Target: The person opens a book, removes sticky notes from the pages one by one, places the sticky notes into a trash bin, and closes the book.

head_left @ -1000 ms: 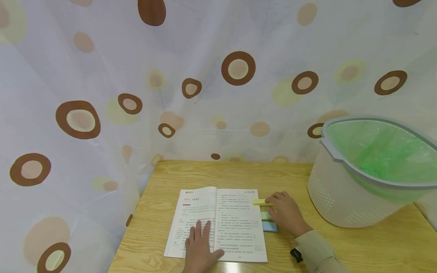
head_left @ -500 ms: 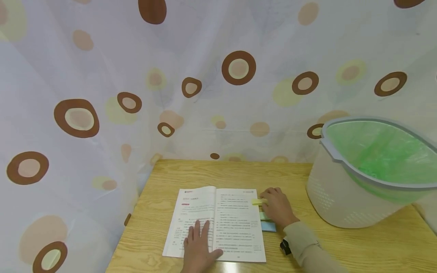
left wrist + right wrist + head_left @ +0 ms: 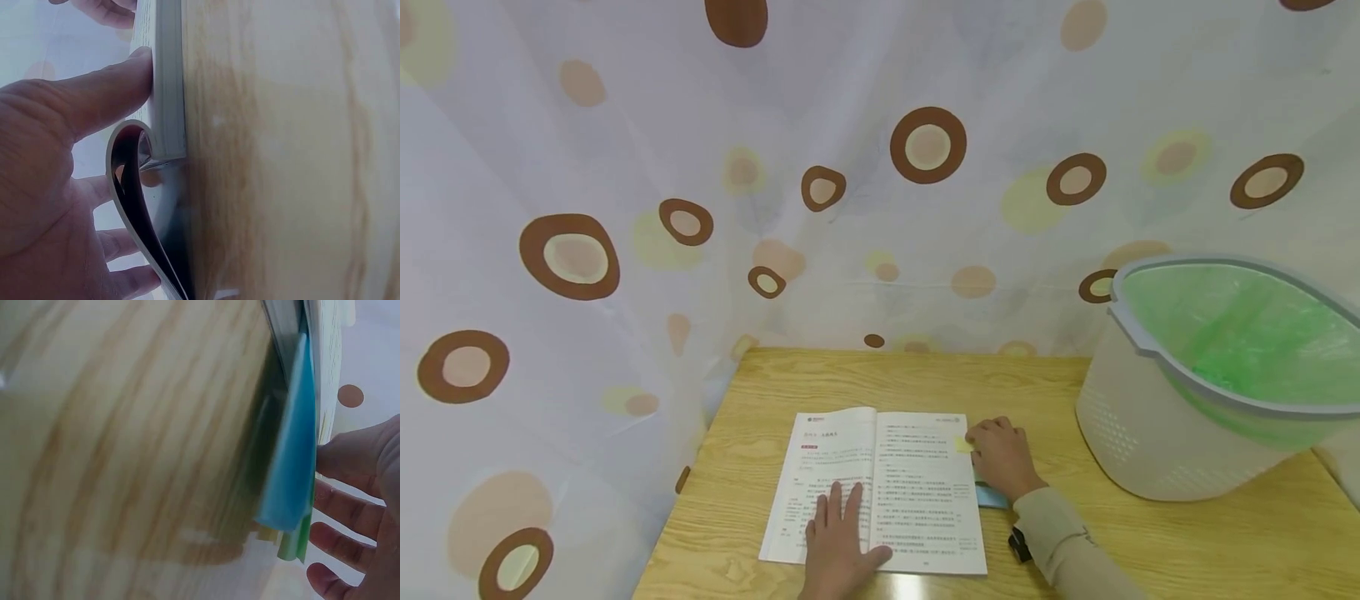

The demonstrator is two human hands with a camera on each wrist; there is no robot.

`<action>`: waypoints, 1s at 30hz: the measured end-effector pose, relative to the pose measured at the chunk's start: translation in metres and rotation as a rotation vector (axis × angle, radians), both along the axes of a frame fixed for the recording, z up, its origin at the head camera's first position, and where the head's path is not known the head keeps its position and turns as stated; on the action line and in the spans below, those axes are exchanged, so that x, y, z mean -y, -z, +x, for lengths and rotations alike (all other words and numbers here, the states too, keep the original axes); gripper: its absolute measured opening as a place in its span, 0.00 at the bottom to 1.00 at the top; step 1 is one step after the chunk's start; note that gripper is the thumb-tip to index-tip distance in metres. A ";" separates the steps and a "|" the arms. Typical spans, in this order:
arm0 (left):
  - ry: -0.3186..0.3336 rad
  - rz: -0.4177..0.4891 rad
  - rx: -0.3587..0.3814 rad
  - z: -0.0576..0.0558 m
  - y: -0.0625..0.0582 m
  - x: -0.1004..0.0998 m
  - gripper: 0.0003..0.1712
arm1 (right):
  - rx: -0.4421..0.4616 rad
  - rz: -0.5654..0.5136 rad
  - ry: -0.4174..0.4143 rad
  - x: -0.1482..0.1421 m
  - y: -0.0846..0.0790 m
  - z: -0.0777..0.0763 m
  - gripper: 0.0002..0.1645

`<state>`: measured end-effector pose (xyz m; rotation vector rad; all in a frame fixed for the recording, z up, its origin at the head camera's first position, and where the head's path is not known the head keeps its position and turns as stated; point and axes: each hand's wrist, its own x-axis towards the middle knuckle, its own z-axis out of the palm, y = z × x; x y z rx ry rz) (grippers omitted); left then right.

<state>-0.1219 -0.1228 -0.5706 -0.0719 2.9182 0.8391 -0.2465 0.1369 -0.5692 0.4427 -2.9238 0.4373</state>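
Note:
An open book [image 3: 925, 500] lies flat on the wooden table. My left hand [image 3: 837, 546] rests on its left page near the spine, fingers spread; in the left wrist view the thumb [image 3: 115, 94] presses the page by the lower edge. Coloured sticky tabs stick out from the right edge. My right hand [image 3: 1004, 458] is at these tabs, its fingertips right at the yellow tab [image 3: 962, 445]. The blue tab [image 3: 992, 497] shows below that hand, which mostly hides the green tab [image 3: 299, 540] in the head view. In the right wrist view its fingers are slightly bent and apart.
A tall pale laundry basket [image 3: 1138, 425] with a grey rim and a green plastic liner [image 3: 1247, 333] stands on the table at the right. A patterned curtain [image 3: 850, 242] hangs behind the table [image 3: 820, 375] and down its left side.
My right hand has shifted left toward the page edge and covers more of the tabs; less of the yellow tab shows. My left hand stays in place on the book.

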 end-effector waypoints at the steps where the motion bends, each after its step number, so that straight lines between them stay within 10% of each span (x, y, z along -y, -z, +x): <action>1: -0.001 -0.004 0.001 0.000 0.000 0.000 0.57 | 0.002 0.002 0.002 0.001 0.000 0.000 0.10; 30: 0.005 -0.020 0.002 0.001 -0.005 -0.002 0.56 | 0.020 -0.081 0.058 0.002 0.000 0.002 0.08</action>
